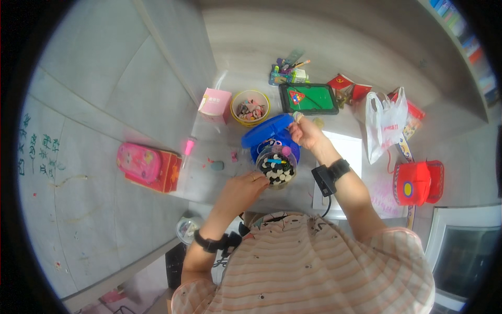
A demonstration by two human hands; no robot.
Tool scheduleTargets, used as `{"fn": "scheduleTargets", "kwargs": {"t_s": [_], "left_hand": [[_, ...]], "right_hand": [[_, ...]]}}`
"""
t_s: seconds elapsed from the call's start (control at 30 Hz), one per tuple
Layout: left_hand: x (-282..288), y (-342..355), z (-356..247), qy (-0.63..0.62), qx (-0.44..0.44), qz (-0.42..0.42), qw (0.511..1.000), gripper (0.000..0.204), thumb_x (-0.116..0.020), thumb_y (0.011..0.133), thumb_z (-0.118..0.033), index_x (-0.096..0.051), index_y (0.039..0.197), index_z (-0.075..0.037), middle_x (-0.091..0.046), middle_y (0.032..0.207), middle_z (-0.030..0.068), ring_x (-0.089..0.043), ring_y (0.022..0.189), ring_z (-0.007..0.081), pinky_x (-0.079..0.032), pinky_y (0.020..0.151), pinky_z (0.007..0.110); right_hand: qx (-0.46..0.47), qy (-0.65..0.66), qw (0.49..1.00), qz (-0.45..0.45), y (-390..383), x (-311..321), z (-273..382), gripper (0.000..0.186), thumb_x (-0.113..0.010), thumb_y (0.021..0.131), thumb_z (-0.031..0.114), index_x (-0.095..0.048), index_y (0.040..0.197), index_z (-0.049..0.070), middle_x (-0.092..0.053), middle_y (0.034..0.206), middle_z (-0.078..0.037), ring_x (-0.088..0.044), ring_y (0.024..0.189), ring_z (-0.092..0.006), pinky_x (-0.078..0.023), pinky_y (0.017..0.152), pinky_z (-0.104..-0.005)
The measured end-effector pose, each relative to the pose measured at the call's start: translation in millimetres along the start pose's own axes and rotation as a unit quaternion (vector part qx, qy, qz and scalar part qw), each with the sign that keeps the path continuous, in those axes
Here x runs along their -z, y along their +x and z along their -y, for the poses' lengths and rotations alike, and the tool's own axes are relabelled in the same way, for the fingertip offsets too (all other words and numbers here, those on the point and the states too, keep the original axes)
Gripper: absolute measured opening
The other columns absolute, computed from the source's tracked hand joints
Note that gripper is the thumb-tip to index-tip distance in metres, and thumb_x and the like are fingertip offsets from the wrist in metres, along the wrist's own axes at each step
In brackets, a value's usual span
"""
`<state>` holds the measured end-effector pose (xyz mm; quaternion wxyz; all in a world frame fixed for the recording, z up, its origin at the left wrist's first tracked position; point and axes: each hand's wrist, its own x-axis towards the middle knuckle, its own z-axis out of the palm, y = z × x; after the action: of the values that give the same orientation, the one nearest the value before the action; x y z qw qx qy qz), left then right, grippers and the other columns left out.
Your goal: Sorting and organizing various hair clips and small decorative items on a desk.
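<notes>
My left hand [247, 189] is closed at the near left side of a clear round tub [284, 182], its fingers against the wall. Black and white round pieces [277, 170] fill the tub, with a blue and yellow item among them. Just behind stands a blue bucket [295, 150] with hair bands and a pink ball near its opening. Its blue lid [265, 131] is tilted up. At the lid's right end, my right hand [308, 134] is closed with its fingers curled; a small pale thing [297, 116] shows at the fingertips, its kind unclear.
Behind the lid are a yellow-rimmed tub [236, 119] of scraps, a pink box [215, 105] and a toy pool table [319, 98]. White paper [342, 142] lies beneath my right forearm. A plastic bag [384, 125] and red pouch [415, 183] sit right, a pink case [138, 163] left.
</notes>
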<state>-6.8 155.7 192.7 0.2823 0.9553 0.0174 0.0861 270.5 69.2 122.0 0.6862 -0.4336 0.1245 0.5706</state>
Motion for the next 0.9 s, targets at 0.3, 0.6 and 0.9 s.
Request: {"fn": "scheduleTargets", "kwargs": {"t_s": [0.3, 0.6, 0.9], "left_hand": [[-44, 40, 39, 0.030, 0.072, 0.004, 0.997, 0.014, -0.055, 0.085, -0.022, -0.061, 0.093, -0.013, -0.063, 0.095, 0.0015, -0.061, 0.086, 0.0226, -0.049, 0.072, 0.038], [-78, 41, 78, 0.149, 0.021, 0.018, 0.988, 0.023, -0.061, 0.078, -0.028, -0.063, 0.100, -0.025, -0.063, 0.102, -0.0040, -0.060, 0.087, 0.0226, -0.040, 0.086, 0.053], [-44, 26, 94, 0.043, -0.028, -0.110, 0.993, 0.027, -0.062, 0.077, -0.016, -0.062, 0.104, -0.011, -0.060, 0.103, 0.0106, -0.053, 0.098, 0.0298, -0.040, 0.085, 0.043]], "right_hand": [[-0.036, 0.045, 0.998, 0.026, 8, 9, 4, 0.021, -0.049, 0.092, 0.031, -0.054, 0.088, 0.011, -0.050, 0.061, 0.002, -0.047, 0.046, -0.0045, -0.040, 0.035, -0.0129], [-0.019, 0.016, 0.999, 0.024, 0, 10, 0, 0.018, -0.046, 0.094, 0.027, -0.055, 0.092, 0.012, -0.050, 0.062, 0.003, -0.045, 0.046, -0.0039, -0.036, 0.033, -0.0118], [-0.030, 0.059, 0.997, 0.035, -7, 10, -3, 0.019, -0.045, 0.094, 0.027, -0.055, 0.096, 0.011, -0.053, 0.066, 0.000, -0.048, 0.048, -0.0046, -0.038, 0.035, -0.0118]]}}
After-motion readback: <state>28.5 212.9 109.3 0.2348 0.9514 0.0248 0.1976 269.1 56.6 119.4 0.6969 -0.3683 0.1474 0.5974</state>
